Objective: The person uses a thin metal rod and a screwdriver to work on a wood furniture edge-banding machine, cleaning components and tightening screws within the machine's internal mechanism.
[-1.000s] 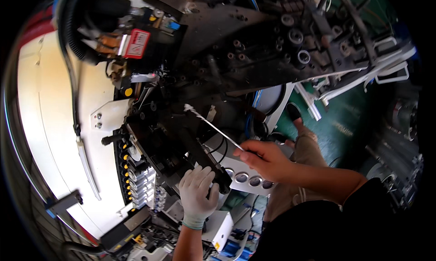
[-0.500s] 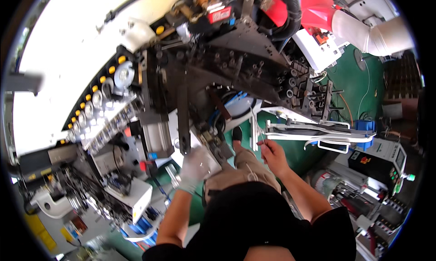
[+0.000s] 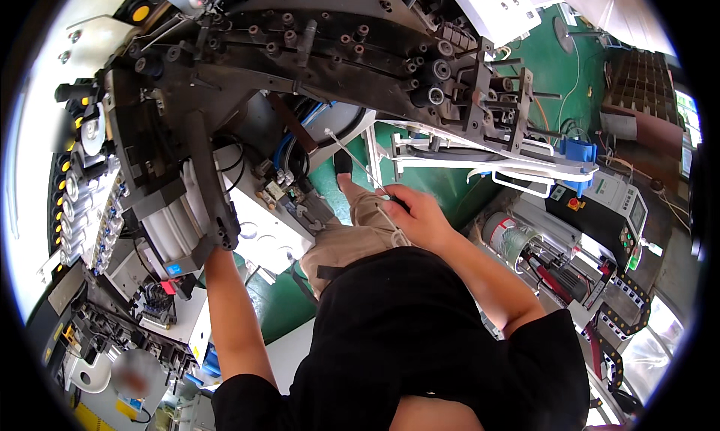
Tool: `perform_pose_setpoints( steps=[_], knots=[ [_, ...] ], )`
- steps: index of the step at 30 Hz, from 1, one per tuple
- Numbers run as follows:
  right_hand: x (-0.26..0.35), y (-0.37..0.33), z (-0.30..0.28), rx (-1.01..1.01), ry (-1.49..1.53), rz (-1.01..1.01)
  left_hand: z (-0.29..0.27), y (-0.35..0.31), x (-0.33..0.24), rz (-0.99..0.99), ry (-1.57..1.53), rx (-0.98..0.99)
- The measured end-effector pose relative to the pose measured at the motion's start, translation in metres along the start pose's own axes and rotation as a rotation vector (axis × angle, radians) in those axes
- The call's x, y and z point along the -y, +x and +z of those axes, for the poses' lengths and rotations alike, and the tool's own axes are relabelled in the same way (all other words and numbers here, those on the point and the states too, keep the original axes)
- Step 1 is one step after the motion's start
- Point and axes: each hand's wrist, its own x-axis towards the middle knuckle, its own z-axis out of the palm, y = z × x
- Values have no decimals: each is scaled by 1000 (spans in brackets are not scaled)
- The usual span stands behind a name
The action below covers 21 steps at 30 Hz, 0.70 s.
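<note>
One slim, pale rod with a ragged whitish tip (image 3: 358, 163) is projecting from the bare right hand (image 3: 421, 221), whose fingers are curling snugly around its dark handle. A second ago the tip was hanging over dark machinery; now it is pointing up-left beside a reddish-brown flat strip (image 3: 293, 123), contact being hard to judge at this depth. The white-gloved left hand, visible half a second ago, is now hiding behind the lower end of a long, dark metal bar (image 3: 210, 180); only the bare left forearm (image 3: 236, 311) is showing, so its grip cannot be told. Work is apparently centring on the bar.
</note>
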Motion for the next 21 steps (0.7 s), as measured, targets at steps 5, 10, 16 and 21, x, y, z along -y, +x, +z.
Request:
perform_pose_setpoints(
  steps=[5,10,16,21],
  knots=[
    [-23,-1,-4,-29,-24,58,-1,5,0,-263,-391,-46],
    [-21,6,-4,-42,-41,20,8,1,-6,-483,-720,-130],
    [-2,27,-6,-14,-83,16,3,23,-33,-877,-1199,-119],
    [13,35,0,32,-172,7,0,23,-31,-805,-1154,-74]
  ],
)
